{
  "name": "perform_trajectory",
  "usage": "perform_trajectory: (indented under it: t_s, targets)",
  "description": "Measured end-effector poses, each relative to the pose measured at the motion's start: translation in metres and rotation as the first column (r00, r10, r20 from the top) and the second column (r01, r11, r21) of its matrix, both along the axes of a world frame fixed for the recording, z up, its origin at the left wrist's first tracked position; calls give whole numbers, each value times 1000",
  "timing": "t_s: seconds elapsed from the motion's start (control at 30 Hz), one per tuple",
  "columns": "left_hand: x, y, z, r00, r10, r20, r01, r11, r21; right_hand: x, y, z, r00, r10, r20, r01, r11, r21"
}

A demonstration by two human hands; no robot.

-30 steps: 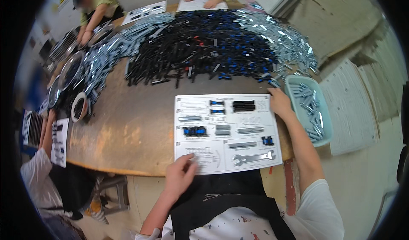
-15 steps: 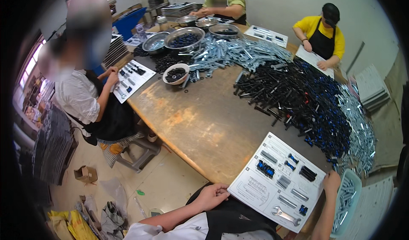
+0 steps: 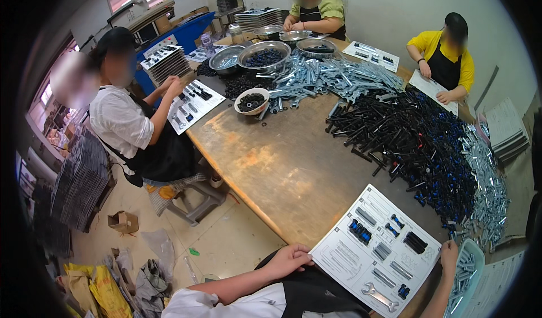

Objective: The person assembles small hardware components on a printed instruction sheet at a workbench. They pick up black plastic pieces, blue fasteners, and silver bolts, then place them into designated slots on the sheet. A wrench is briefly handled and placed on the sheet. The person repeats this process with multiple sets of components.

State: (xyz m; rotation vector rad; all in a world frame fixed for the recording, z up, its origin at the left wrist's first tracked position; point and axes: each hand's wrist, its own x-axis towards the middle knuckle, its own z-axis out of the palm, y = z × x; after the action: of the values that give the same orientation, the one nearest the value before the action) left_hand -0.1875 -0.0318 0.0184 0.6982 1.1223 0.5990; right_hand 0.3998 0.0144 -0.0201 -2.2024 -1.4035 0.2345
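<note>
A white printed card (image 3: 339, 261) lies tilted at the table's near right corner. Fixed on it are an open-end wrench (image 3: 379, 297), grey metal tubes (image 3: 366, 216), black bolts (image 3: 415, 242) and black-and-blue fasteners (image 3: 359, 231). My left hand (image 3: 288, 261) has its fingers curled at the card's left corner, pinching its edge. On the opposite side, my right hand (image 3: 449, 257) grips the right corner, its fingertips partly hidden.
Piles of black bolts (image 3: 389, 131), silver wrenches (image 3: 339, 72) and silver tubes (image 3: 490, 177) cover the table's far and right parts. A pale green bin (image 3: 477, 261) of metal tubes stands beside my right hand. Three co-workers sit around the table, the nearest (image 3: 127, 114) at left.
The whole view has shifted, so the scene sits farther right and lower. The left co-worker's hands have risen over their card. My hands stay at the card's two corners.
</note>
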Motion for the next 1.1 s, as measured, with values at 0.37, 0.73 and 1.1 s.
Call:
perform_trajectory:
  t_s: [0.37, 0.73, 1.1]
  targets:
    - [4, -23, -14, 884, 277, 376, -249, 961, -123, -48, -11, 37, 606, -191, -772, 107, 981, -159]
    - [-48, -11, -12, 770, 518, 373, -546, 837, -34, -140, 44, 50, 592, -107, -799, -41, 986, -162]
    - [-170, 24, -31, 465, 717, 519, -821, 569, -51, -293, 117, 53, 404, -29, -914, -268, 952, -149]
